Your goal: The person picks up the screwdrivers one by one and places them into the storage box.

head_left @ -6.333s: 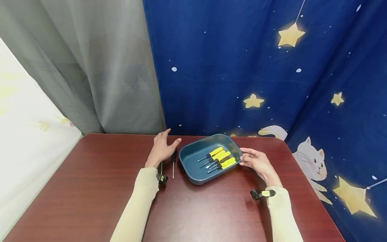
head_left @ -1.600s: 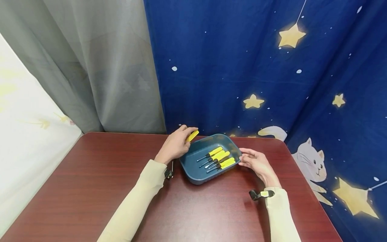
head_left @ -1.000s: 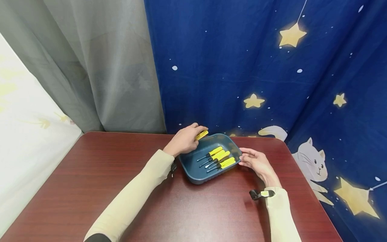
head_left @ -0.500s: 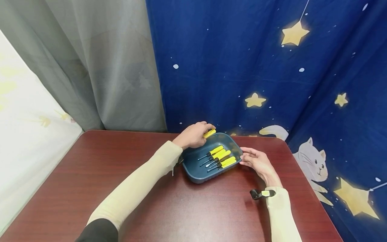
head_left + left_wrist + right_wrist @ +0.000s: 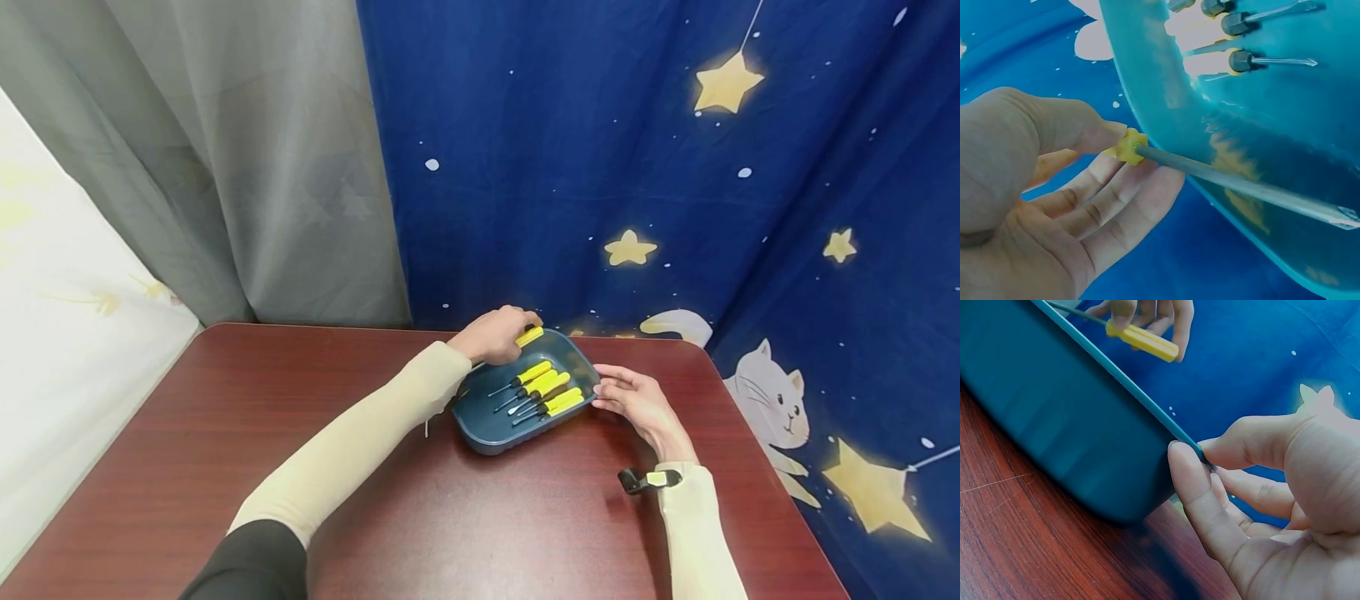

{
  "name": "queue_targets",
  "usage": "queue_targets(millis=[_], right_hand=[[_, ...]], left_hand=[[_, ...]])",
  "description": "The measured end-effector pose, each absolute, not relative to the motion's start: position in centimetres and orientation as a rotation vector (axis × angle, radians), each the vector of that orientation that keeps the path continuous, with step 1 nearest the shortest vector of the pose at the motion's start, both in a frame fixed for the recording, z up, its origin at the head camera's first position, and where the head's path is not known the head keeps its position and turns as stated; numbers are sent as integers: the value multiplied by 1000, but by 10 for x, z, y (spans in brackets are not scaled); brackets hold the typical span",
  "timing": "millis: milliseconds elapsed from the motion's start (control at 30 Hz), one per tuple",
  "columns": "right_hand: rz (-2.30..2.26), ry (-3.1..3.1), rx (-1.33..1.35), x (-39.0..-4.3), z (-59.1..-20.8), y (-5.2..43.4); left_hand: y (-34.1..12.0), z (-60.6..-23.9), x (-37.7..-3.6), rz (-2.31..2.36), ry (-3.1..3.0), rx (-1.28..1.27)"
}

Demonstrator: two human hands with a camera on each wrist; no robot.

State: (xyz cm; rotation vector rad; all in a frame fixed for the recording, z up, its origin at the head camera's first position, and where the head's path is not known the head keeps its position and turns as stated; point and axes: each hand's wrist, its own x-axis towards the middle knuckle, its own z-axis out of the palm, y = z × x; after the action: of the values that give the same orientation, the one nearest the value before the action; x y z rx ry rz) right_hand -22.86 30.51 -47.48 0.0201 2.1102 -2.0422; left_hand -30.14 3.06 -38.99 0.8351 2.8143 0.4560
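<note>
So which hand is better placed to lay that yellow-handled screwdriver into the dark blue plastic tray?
Left. The left hand already grips the yellow-handled screwdriver over the dark blue plastic tray, while the right hand pinches the tray's rim.

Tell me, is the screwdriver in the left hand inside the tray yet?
Not yet: the left hand holds the screwdriver above the tray rim.

left hand [image 5: 492, 336] curled gripping, right hand [image 5: 637, 402] pinching

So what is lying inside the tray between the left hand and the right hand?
In the head view, four yellow-handled screwdrivers lie side by side in the tray, between the left hand holding another screwdriver and the right hand on the rim.
</note>
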Motion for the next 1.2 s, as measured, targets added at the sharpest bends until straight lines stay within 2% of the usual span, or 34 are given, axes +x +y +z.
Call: queue_targets(millis=[733, 1200], right_hand=[[-2047, 2109, 7, -229, -475, 305], [-2045, 2116, 15, -229, -476, 305]], left_hand=[[56, -404, -317, 241, 2763, 871], [75, -417, -321, 5, 2766, 994]])
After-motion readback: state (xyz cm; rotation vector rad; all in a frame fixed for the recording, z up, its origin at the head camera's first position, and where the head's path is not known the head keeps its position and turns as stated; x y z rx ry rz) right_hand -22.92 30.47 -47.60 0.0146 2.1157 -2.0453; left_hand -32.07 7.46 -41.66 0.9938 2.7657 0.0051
